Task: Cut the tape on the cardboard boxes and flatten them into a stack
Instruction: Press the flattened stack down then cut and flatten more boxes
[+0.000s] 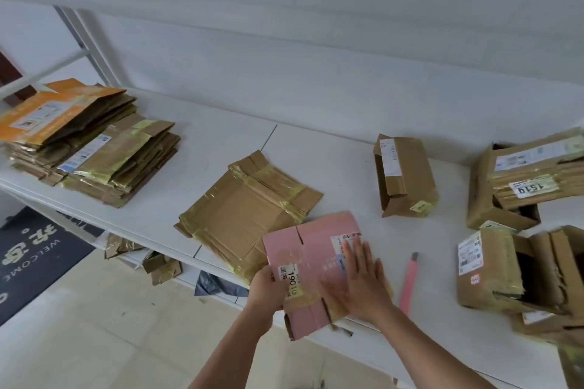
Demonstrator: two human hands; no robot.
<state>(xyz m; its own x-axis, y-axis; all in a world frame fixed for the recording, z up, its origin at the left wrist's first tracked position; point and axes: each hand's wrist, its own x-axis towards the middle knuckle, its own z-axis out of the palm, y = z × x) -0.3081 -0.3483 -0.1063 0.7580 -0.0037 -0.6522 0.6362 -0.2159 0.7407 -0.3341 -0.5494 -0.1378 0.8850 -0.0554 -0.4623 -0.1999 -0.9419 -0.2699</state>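
Two hands work a pink box lying flat at the near edge of the white shelf, its long axis running away from the person and a little to the left. Largest in view, the tall stack of flattened cardboard sits well apart at far left; a smaller flattened pile lies just beyond the pink box, touching its far-left corner. Uncut boxes crowd the right. The left hand, nearer the stacks, grips the box's left edge, thumb on top. The right hand presses it down, fingers straight and spread. Just right of that hand lies a pink cutter, untouched. Judged from this, the box goes leftward next.
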